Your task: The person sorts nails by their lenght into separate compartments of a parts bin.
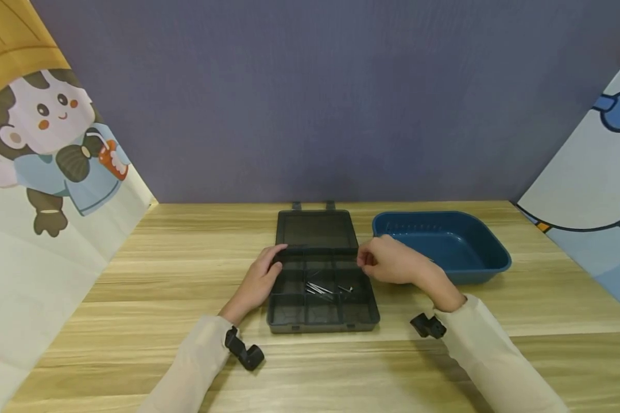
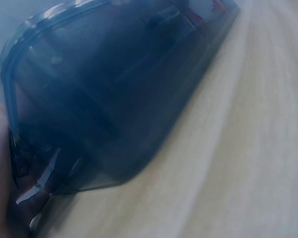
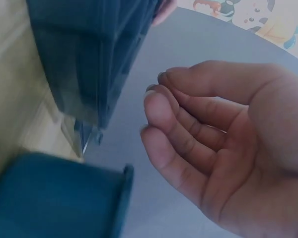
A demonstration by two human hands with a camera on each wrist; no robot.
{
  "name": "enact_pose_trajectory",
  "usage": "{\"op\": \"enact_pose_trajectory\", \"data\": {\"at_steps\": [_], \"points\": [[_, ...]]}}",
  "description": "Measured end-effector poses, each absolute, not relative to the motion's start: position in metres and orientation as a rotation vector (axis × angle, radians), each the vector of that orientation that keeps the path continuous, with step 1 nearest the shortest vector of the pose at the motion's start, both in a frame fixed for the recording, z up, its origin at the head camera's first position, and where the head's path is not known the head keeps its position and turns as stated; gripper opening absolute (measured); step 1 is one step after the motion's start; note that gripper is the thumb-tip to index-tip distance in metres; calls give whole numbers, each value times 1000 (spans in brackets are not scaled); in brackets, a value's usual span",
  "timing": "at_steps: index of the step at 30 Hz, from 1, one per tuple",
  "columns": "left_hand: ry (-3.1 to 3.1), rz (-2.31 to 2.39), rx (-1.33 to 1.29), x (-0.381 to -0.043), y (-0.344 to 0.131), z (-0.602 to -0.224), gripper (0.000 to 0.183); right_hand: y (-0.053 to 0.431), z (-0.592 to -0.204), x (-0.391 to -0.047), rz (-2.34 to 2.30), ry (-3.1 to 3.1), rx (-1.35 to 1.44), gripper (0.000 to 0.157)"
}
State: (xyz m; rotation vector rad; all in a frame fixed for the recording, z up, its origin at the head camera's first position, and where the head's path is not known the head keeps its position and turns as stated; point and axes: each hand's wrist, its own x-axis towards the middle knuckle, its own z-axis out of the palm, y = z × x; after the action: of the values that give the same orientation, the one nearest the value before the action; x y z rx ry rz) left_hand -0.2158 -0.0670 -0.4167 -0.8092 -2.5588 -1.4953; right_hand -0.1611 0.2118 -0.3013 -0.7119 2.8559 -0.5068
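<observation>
A dark translucent compartment box (image 1: 322, 328) lies on the table in the head view, its lid (image 1: 317, 228) folded back. Several long silver screws (image 1: 317, 288) lie in its middle compartment, and a short screw (image 1: 345, 289) is in the one to the right. My left hand (image 1: 258, 280) grips the box's left side, thumb at the rim and fingers by the back corner. In the left wrist view the wall of the box (image 2: 104, 99) fills the upper part. Over its right rear edge is my right hand (image 1: 390, 259), fingers curled and thumb near the index tip; nothing shows between them.
A blue plastic basin (image 1: 483, 275) stands right of the box, partly behind my right hand and wrist. A purple-grey wall (image 1: 310, 103) rises behind the wooden table (image 1: 186, 241). Cartoon-printed panels (image 1: 108, 246) flank the table.
</observation>
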Motion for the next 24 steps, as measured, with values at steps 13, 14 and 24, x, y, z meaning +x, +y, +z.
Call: {"op": "enact_pose_trajectory", "data": {"at_steps": [13,14,24], "points": [[-2575,-1495,-783,-214,-70,-416,42,246,-279,-169,-526,2875,-628,9],[-2579,-1498,-783,-214,-70,-415,42,248,-278,-170,-521,2881,-618,10],[-2581,-1494,-793,-215,-68,-416,42,269,-274,-178,-466,2908,-496,17]]}}
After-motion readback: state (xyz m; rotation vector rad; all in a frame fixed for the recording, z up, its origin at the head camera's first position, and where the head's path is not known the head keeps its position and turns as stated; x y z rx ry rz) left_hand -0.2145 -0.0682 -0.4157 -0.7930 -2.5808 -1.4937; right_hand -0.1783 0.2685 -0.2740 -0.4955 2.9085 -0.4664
